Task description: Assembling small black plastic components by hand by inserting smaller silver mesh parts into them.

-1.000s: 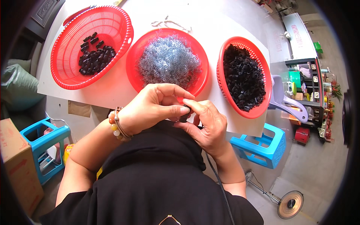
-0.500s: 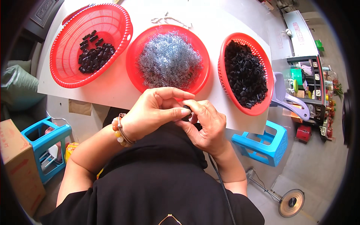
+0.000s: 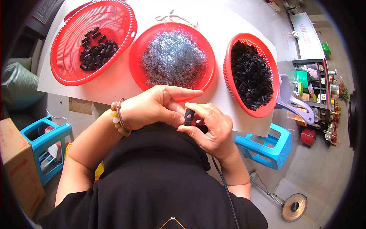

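Observation:
A small black plastic piece (image 3: 188, 117) with a little pale mark on its face is upright in front of my chest. My right hand (image 3: 213, 128) pinches it between thumb above-below and forefinger. My left hand (image 3: 156, 107) meets it from the other side, thumb tip against its edge, forefinger stretched out over it, other fingers curled; whatever those fingers hold is hidden. Just beyond my hands, a red basin (image 3: 134, 63) holds a heap of fine silvery metal springs (image 3: 173, 59). Right of it, a red basket (image 3: 227, 70) is filled with black plastic parts (image 3: 251, 74).
At the far left of the white table (image 3: 225, 11), a red strainer basket (image 3: 63, 49) holds black pieces (image 3: 97, 55). A pale cord (image 3: 177, 17) lies behind the basin. A lilac scoop-like handle (image 3: 301, 108) sticks out at right. Blue stools (image 3: 267, 150) and a carton (image 3: 19, 168) stand on the floor.
The black piece has come more into view and stands upright with its marked face showing. My left forefinger has straightened, and its thumb has drawn back slightly to the left.

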A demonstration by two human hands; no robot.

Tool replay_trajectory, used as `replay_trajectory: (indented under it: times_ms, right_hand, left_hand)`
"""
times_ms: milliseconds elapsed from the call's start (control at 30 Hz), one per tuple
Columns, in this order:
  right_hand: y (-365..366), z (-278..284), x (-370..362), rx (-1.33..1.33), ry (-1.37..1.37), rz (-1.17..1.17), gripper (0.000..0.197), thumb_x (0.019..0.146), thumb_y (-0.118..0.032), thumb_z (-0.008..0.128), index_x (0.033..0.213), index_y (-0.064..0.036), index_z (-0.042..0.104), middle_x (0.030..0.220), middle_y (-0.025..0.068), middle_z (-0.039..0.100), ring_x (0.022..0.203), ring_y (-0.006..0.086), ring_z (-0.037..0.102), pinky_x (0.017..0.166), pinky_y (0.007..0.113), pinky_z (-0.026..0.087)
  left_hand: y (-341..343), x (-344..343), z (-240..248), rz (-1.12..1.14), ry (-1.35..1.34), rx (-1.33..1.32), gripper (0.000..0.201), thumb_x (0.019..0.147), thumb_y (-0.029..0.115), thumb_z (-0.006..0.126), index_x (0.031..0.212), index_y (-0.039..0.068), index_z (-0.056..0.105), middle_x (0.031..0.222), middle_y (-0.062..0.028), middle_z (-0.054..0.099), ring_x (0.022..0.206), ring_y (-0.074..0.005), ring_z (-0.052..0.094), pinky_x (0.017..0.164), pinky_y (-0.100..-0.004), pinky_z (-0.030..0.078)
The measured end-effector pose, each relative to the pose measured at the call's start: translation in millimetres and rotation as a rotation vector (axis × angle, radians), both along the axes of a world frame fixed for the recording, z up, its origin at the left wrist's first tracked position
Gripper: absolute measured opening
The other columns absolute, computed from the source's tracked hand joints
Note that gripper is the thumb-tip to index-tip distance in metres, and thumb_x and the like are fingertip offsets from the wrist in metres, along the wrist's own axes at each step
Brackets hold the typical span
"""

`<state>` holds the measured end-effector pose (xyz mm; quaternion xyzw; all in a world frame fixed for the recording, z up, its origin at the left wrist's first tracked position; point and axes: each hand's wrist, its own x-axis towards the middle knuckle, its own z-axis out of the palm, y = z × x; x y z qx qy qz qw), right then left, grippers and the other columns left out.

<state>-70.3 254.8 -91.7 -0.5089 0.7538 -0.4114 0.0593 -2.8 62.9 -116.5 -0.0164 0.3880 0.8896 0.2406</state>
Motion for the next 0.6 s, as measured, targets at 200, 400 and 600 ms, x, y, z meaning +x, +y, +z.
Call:
replay_trajectory:
  times_ms: [200,400,600]
  right_hand:
    - [-0.4,1.8,-3.8,0.02,-0.026,-0.022,0.044,0.068,-0.015,0.081,0.105,-0.0008,0.062,0.079,0.0098,0.063,0.067,0.0189,0.063,0.061,0.028,0.051]
    - [-1.0,5.8,-0.3,0.035,-0.012,0.002,0.045,0.067,-0.013,0.08,0.106,-0.0011,0.061,0.087,0.0117,0.065,0.073,0.0247,0.066,0.063,0.032,0.053]
    - [-1.5,3.8,0.9,-0.003,0.035,-0.028,0.043,0.067,-0.014,0.08,0.103,0.0,0.063,0.09,0.014,0.066,0.078,0.027,0.067,0.067,0.033,0.054]
  left_hand:
    - [-6.7,-0.2,8.2,-0.051,-0.002,0.045,0.065,0.083,-0.006,0.057,0.142,0.004,0.032,0.093,-0.0066,0.064,0.083,-0.0089,0.06,0.08,-0.0237,0.049]
    - [-7.4,1.1,7.5,-0.051,0.103,-0.103,0.064,0.084,-0.005,0.058,0.142,0.004,0.032,0.091,-0.0044,0.064,0.085,-0.008,0.059,0.081,-0.023,0.049]
    - [-5.1,-0.4,5.6,-0.047,0.141,-0.2,0.059,0.083,-0.005,0.059,0.138,0.003,0.039,0.091,-0.0034,0.063,0.084,-0.0071,0.059,0.08,-0.0226,0.049]
